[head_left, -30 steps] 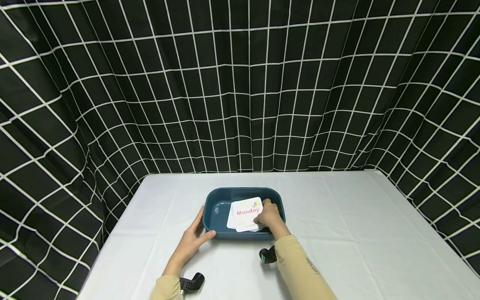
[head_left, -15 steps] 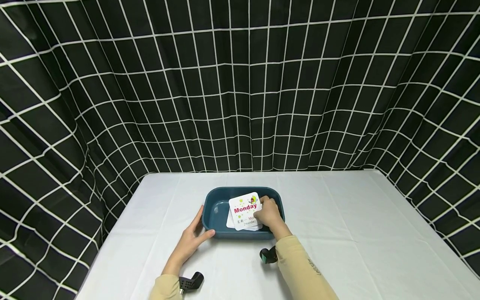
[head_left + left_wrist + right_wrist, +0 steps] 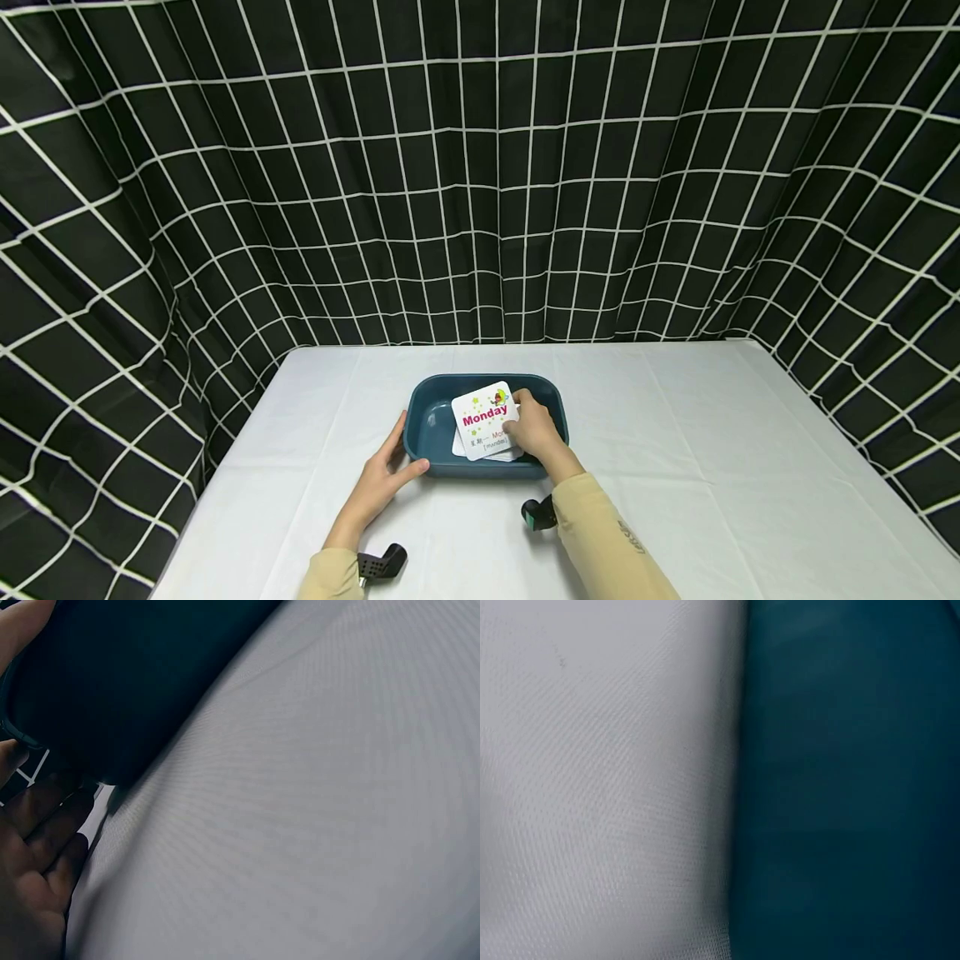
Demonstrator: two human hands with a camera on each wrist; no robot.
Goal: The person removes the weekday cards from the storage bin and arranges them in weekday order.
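A dark blue rectangular plastic basin stands on the white-covered table. My left hand holds its near left corner, thumb at the front and fingers along the left end. In the left wrist view those fingers lie beside the basin wall. Inside the basin, my right hand pinches the right edge of a white flashcard printed "Monday". The card is tilted above other white cards, mostly hidden beneath it. The right wrist view shows only the basin's outer wall and tablecloth.
A white cloth with fold creases covers the table. Black curtains with a white grid stand behind and on both sides. A black wrist camera hangs by the left wrist, another camera by the right.
The "Monday" card has lifted slightly, turned and shifted left in my right hand, and its print shows more clearly. My left hand stays on the basin's corner.
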